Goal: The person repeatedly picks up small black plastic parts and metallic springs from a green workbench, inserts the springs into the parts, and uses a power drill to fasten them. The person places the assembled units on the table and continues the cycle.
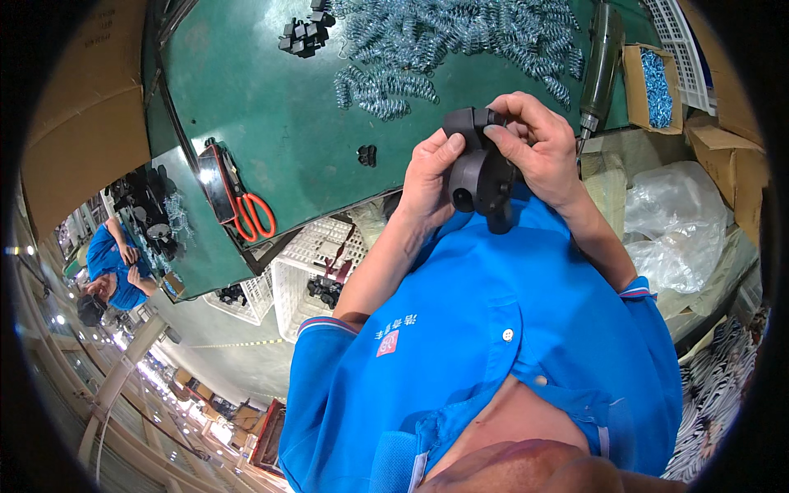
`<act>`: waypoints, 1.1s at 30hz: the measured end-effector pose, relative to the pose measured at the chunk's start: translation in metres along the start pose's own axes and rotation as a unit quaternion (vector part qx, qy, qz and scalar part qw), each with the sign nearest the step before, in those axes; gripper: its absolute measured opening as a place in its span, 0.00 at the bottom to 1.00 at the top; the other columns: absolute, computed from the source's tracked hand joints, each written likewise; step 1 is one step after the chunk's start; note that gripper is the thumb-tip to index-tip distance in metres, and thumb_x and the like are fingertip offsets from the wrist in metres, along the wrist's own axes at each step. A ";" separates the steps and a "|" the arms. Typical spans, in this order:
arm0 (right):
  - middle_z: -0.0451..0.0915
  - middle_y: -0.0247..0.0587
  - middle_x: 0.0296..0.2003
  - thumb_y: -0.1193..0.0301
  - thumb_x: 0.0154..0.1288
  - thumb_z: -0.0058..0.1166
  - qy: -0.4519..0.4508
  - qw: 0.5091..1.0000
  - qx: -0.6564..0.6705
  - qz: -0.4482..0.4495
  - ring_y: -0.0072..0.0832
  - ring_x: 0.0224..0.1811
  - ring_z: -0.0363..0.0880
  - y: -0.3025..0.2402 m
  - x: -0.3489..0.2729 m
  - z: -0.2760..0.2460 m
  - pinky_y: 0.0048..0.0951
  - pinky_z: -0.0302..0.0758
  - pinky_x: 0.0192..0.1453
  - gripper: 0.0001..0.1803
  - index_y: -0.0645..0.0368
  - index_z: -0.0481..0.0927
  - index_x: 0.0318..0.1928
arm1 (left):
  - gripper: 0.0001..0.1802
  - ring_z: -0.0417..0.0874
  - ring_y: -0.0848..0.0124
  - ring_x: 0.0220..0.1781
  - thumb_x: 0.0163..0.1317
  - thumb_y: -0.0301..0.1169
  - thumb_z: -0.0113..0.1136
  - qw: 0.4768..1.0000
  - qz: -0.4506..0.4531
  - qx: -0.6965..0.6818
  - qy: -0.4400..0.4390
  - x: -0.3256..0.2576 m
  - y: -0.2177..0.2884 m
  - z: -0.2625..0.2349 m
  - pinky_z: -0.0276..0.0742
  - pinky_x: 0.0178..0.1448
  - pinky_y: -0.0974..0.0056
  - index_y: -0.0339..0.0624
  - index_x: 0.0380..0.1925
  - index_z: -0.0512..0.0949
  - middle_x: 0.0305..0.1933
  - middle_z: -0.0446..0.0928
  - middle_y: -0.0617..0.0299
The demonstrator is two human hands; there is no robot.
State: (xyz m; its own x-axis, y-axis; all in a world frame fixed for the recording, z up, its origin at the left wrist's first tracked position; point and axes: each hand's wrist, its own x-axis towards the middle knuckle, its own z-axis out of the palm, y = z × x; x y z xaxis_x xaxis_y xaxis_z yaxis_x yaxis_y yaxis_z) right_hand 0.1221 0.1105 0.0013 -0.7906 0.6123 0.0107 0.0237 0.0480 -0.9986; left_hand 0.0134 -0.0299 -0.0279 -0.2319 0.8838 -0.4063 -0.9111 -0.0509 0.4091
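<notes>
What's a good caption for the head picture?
Left hand and right hand hold a black part near heaped coil springs.

A black plastic part point(481, 171) is held up at the near edge of the green desk point(288, 148), gripped between the left hand point(429, 168) and right hand point(542, 152). Its surface is smooth and matt; a blocky, squared end points toward the desk, while the bulging, rounded body, with a dark round opening and a short stub, faces away from the desk.
</notes>
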 end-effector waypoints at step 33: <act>0.77 0.39 0.35 0.80 0.50 0.55 0.015 0.925 -0.339 -0.169 0.40 0.34 0.81 0.077 -0.004 -0.021 0.37 0.78 0.33 0.15 0.58 0.80 0.41 | 0.21 0.78 0.55 0.42 0.48 0.38 0.70 0.514 0.148 0.844 0.036 0.049 0.027 0.023 0.74 0.46 0.53 0.41 0.42 0.84 0.35 0.79 0.57</act>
State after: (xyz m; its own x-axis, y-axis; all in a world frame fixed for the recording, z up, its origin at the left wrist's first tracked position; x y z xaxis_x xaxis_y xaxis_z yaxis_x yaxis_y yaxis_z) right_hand 0.1401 0.1280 -0.0741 -0.8054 0.4930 0.3290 0.1638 0.7186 -0.6758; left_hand -0.0151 0.0221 -0.0180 -0.3416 0.9313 -0.1267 0.7481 0.3511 0.5631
